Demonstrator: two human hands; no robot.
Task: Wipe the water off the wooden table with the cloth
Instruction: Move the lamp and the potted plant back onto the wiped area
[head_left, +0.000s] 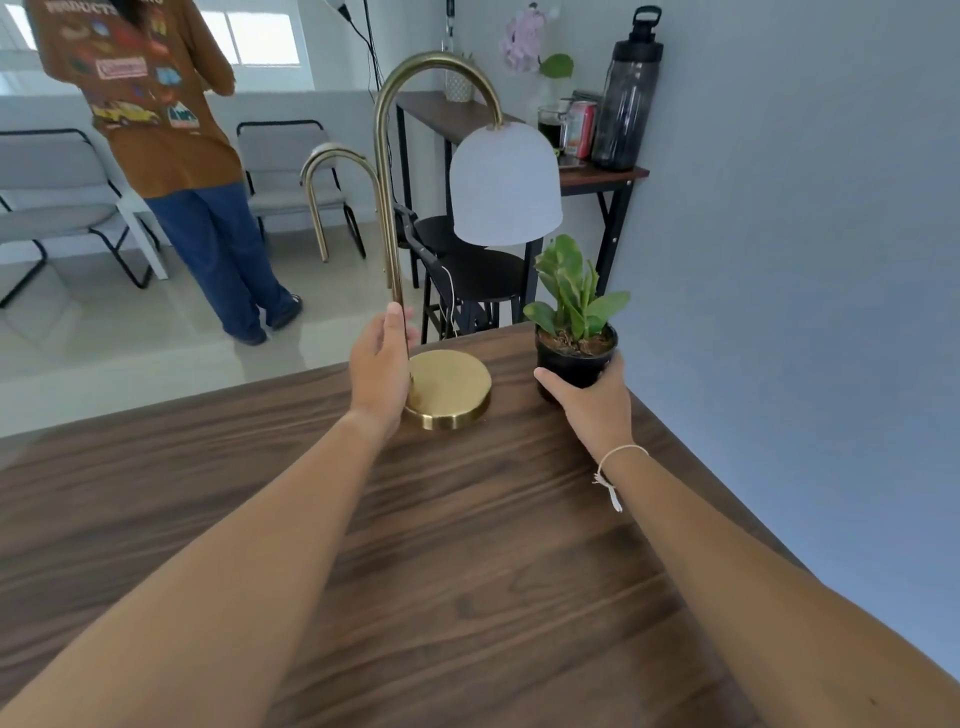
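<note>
- Both hands are busy: the left hand (379, 364) is wrapped round the lamp (447, 387) stem, and the right hand (589, 402) grips the plant pot (574, 358).
- No cloth or water shows on the table (467, 571).
- Wiping looks either finished or not begun; which one cannot be told.

Grey wall (779, 208), pale tiled floor (130, 322), grey chairs (47, 197), perhaps windows (260, 36) behind.

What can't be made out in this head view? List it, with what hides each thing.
- Cloth: not in the head view.
- Water on the wooden table: none discernible; motion blur smears the grain.
- Left hand fingers: wrapped behind the lamp stem.
- Plant pot bottom: covered by the right hand.
- Table's near side: cut off by the frame's bottom edge.
</note>
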